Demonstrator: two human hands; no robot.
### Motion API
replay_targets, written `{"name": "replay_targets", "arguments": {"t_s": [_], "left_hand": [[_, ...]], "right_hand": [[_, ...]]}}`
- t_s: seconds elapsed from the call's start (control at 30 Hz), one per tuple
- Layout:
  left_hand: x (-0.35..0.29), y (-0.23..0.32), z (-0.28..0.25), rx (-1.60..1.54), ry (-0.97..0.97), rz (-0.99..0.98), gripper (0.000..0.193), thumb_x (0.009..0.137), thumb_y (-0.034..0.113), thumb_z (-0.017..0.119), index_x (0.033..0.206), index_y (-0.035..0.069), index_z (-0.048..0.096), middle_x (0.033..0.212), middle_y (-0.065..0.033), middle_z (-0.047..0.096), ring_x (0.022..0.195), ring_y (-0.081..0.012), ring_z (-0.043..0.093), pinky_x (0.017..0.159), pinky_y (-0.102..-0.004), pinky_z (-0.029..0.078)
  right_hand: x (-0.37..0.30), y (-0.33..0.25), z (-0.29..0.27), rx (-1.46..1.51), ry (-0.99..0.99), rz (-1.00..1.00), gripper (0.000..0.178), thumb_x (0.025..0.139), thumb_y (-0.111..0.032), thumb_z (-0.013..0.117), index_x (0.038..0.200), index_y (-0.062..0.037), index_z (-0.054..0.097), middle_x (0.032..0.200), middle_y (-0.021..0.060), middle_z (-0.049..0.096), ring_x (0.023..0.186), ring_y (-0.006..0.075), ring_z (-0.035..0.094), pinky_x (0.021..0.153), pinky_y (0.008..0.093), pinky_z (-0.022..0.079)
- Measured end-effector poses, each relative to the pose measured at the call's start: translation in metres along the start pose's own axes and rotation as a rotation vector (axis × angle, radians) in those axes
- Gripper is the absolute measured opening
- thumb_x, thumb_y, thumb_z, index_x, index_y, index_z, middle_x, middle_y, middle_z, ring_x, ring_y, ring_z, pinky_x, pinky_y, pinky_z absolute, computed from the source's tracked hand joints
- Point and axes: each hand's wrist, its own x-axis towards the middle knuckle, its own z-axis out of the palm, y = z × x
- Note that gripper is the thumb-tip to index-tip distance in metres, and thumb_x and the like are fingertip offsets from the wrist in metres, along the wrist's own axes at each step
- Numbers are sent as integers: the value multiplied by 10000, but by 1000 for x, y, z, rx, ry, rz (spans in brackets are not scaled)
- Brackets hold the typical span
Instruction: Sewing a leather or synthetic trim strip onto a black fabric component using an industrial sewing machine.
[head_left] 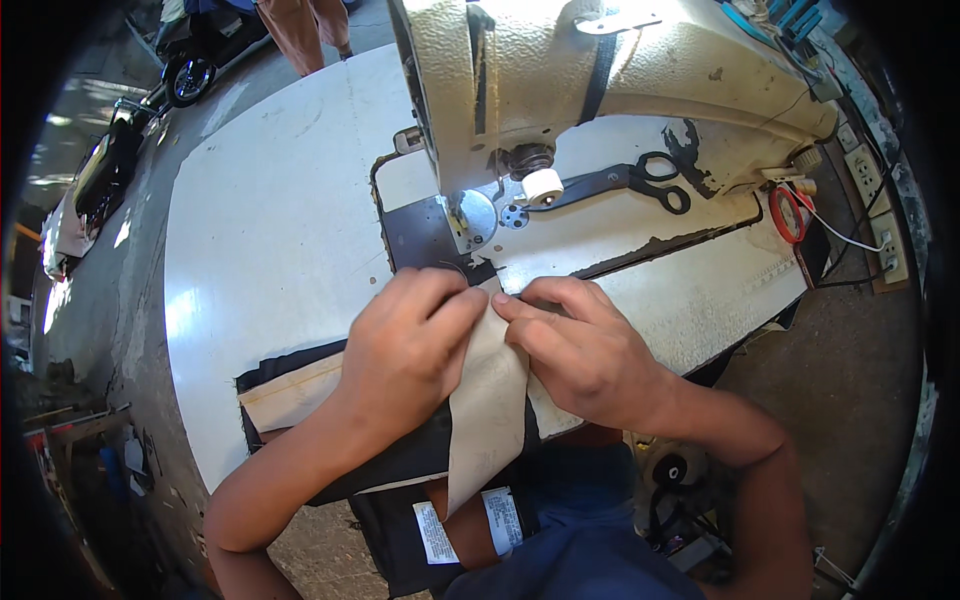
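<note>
A strip of beige fabric (490, 400) hangs from between my hands down over the table's front edge. My left hand (410, 330) pinches its upper end from the left, with the fingers curled. From the right, my right hand (580, 345) pinches the same end between thumb and fingers. Dark cloth (400, 455) lies under my left forearm, with another beige piece (295, 393) on it. Just beyond my fingertips is the sewing machine (470, 130), its round metal plate (475, 220) showing beneath the head.
Black scissors (640, 180) lie on the machine bed under the arm. The white table (270, 230) spreads to the left. A red tape roll (790, 215) and power sockets (875, 210) are at the right. Motorbikes (190, 75) and a person's legs (305, 30) appear beyond the table.
</note>
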Motion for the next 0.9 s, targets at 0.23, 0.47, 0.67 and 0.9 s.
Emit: {"name": "replay_targets", "arguments": {"t_s": [0.23,0.47,0.67,0.9], "left_hand": [[-6,-12,-5,18,-108,137,253,934,-7,766,1187,-7,771,1177,-124,689,952,-262,624,801,-350,532],[9,-40,-11,34,-111,183,200,952,20,731,1149,-1,760,1238,-126,671,1017,-264,624,884,-362,558],[23,-60,-13,-11,-111,235,217,948,-8,749,1160,-29,788,1236,-121,699,975,-260,607,857,-353,536],[28,-68,-14,27,-146,233,239,928,7,739,1161,-26,784,1243,-117,684,1006,-260,608,890,-347,551]], "right_hand": [[2,5,-1,-115,-49,-61,214,914,-100,709,1119,-55,666,1316,89,732,1179,263,625,997,413,473],[27,27,0,-205,-92,-112,239,886,-102,777,1114,-117,708,1229,9,785,1152,223,662,958,385,470],[42,39,4,-212,-104,-113,279,882,-131,797,1149,-116,714,1124,1,799,1111,209,674,955,391,469],[45,45,11,-206,-63,-96,260,915,-141,786,1155,-63,723,1098,46,808,1055,232,685,1024,427,478]]}}
